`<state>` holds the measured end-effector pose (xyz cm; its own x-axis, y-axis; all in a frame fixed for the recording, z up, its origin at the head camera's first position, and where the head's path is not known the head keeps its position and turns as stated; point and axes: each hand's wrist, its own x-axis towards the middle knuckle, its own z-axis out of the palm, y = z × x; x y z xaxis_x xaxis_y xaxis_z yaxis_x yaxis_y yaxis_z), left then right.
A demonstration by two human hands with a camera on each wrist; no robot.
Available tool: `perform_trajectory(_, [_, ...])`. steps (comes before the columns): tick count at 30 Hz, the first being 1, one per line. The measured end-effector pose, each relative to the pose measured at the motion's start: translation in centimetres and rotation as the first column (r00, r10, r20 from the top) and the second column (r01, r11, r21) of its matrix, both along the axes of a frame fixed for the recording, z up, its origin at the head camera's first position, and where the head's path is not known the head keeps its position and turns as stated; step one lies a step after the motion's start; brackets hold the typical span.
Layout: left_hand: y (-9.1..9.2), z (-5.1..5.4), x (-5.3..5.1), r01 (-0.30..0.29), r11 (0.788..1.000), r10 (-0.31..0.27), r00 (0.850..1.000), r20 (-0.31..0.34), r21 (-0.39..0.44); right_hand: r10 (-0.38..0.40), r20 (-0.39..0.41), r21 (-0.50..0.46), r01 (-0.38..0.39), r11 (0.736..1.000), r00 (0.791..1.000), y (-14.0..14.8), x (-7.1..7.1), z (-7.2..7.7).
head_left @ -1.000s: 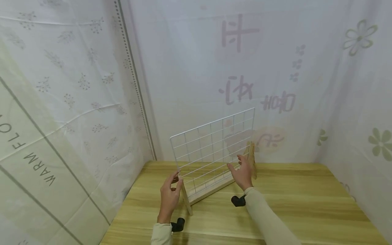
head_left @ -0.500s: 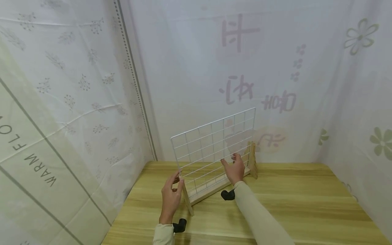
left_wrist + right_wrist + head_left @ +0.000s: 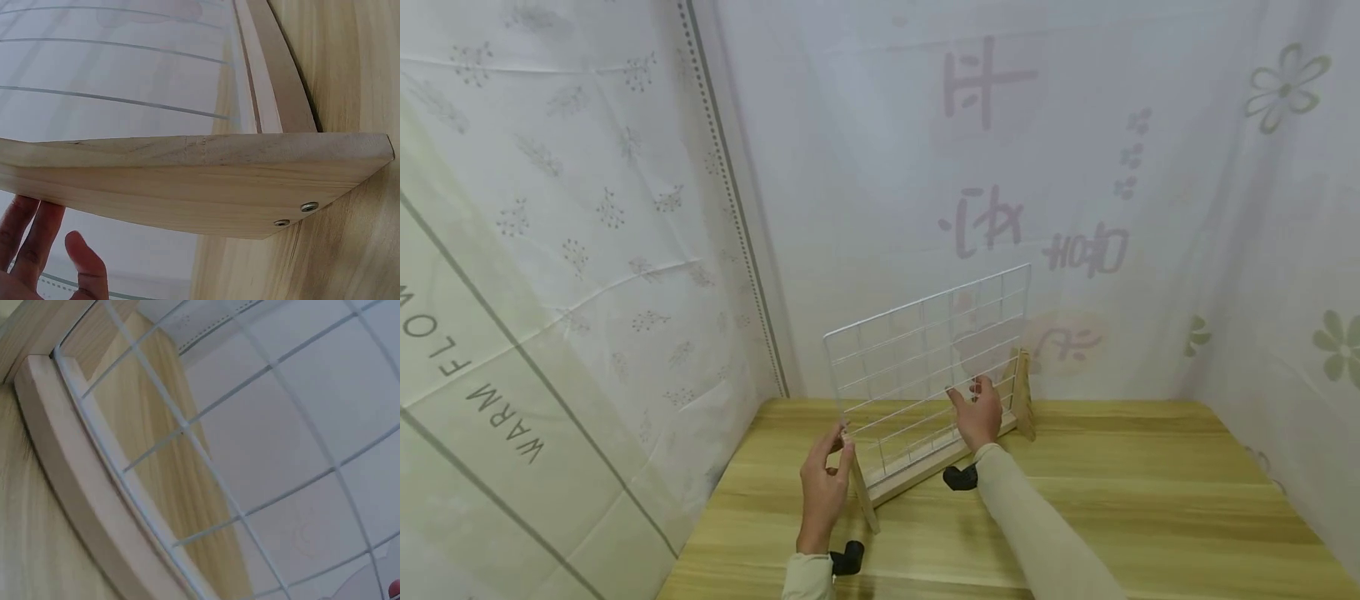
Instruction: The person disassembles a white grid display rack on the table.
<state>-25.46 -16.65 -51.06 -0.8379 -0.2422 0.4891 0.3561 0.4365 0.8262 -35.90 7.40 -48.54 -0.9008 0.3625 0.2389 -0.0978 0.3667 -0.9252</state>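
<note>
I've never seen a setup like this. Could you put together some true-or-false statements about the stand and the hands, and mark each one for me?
1. The left hand is at a wooden end panel. True.
2. The wire grid lies flat on the tabletop. False: the wire grid stands up on edge along the wooden rail, above the tabletop.
3. Two metal fasteners show on the outer face of that end panel. True.
4. The right hand is behind the wire grid as the head camera sees it. False: the right hand is on the near side of the wire grid.
5. The tabletop has a yellowish wood-grain look. True.
</note>
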Motion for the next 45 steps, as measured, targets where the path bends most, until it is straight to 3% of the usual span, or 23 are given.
perform_trajectory(3, [0.1,0.0,0.1,0.0,1.0,0.0,1.0,-0.015,-0.005,0.003,-0.047,-0.052,-0.005,0.999,0.999,-0.1,-0.1,1.5])
perform_trajectory(8, [0.0,0.0,0.2,-0.011,1.0,0.012,1.0,-0.029,0.018,0.022,-0.094,-0.041,-0.026,0.999,0.995,-0.4,-0.2,3.6])
perform_trajectory(12, [0.1,-0.2,0.2,-0.008,1.0,0.008,1.0,-0.013,0.029,0.004,-0.084,-0.011,-0.005,1.0,0.996,-0.4,-0.1,3.8])
perform_trajectory(21, [0.5,-0.4,0.4,-0.01,0.999,0.01,1.0,-0.005,0.053,-0.015,-0.179,-0.009,0.013,1.0,0.984,-0.1,-0.3,4.2])
perform_trajectory(28, [0.6,-0.3,0.3,-0.03,0.999,0.031,0.999,-0.024,0.044,-0.049,-0.254,-0.042,0.04,0.998,0.966,0.1,-0.8,5.7])
perform_trajectory(37, [0.5,-0.4,0.4,-0.011,0.999,0.012,1.0,-0.021,0.035,-0.045,-0.297,-0.085,0.021,0.996,0.954,0.4,-1.1,8.1])
perform_trajectory(45, [0.4,-0.4,0.1,-0.027,0.999,0.028,0.999,-0.044,0.026,-0.042,-0.334,-0.06,0.023,0.998,0.942,0.2,-1.0,10.0])
